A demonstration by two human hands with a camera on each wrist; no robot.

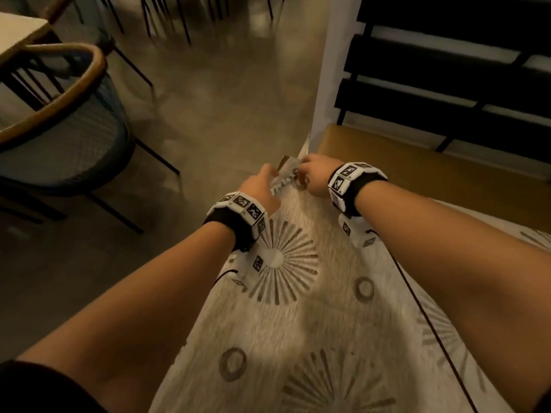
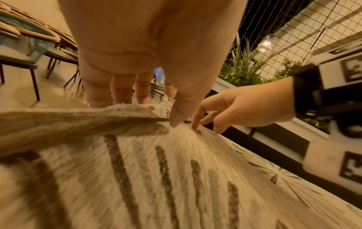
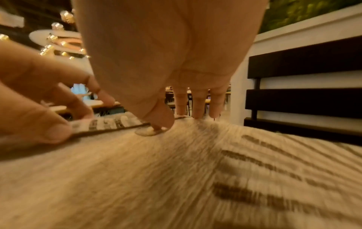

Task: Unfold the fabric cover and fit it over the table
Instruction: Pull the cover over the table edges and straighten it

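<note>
A cream fabric cover (image 1: pixel 301 311) with grey sunburst and ring prints lies spread under my forearms and hides the table beneath it. Both hands meet at its far corner. My left hand (image 1: pixel 269 177) pinches a turned-up edge of the cover (image 2: pixel 82 117), thumb on top and fingers behind the fold. Right beside it, my right hand (image 1: pixel 310 174) grips the corner: in the right wrist view its thumb (image 3: pixel 159 122) presses down on the cloth and its fingers (image 3: pixel 197 106) reach over the far edge. The corner of the table itself is hidden.
A tan bench seat (image 1: pixel 423 165) with a black slatted back (image 1: pixel 447 73) stands close on the right, behind a white post (image 1: pixel 334 73). A round-backed chair (image 1: pixel 62 135) and another table (image 1: pixel 18 34) stand at the left. Polished floor (image 1: pixel 226 93) stretches ahead.
</note>
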